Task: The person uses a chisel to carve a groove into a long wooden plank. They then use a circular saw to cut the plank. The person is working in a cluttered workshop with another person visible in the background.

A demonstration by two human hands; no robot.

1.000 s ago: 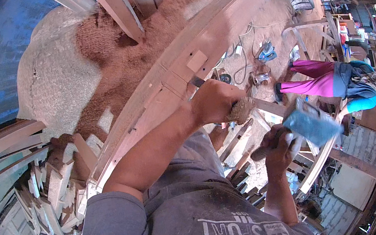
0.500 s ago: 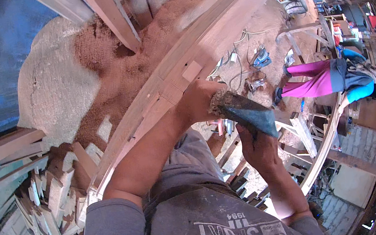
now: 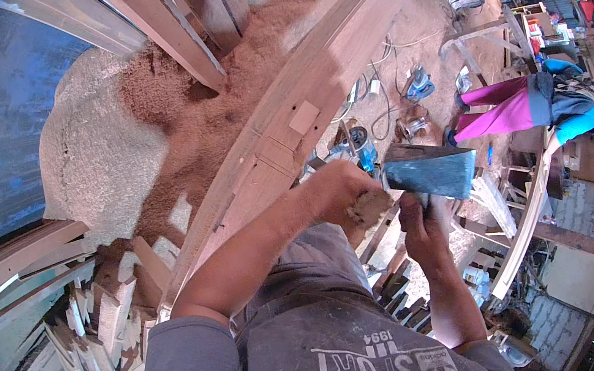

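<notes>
While a frayed, tan wooden butt [image 3: 371, 207] is wrapped by the left hand [image 3: 345, 184], a blue-grey, wedge-shaped metal head [image 3: 431, 171] is held just beside it in the head view by the right hand [image 3: 423, 228], which is closed below it around what appears to be a mostly hidden handle. The two hands are kept near each other but apart. The grip is probably taken close under the head so that its weight is steadied; the butt seems to be left exposed past the fist for access to its end. Whether a blade is joined to it cannot be told. The near edge of a long, curved, reddish-brown wooden beam [image 3: 284, 126] is partly covered by the left forearm [image 3: 259, 239], and its far edge is bordered by reddish sawdust [image 3: 190, 136]. On the right, room for moving is bounded by a pale, curved wooden strip [image 3: 525, 230], and a person in pink trousers [image 3: 493, 110] is seen well apart
</notes>
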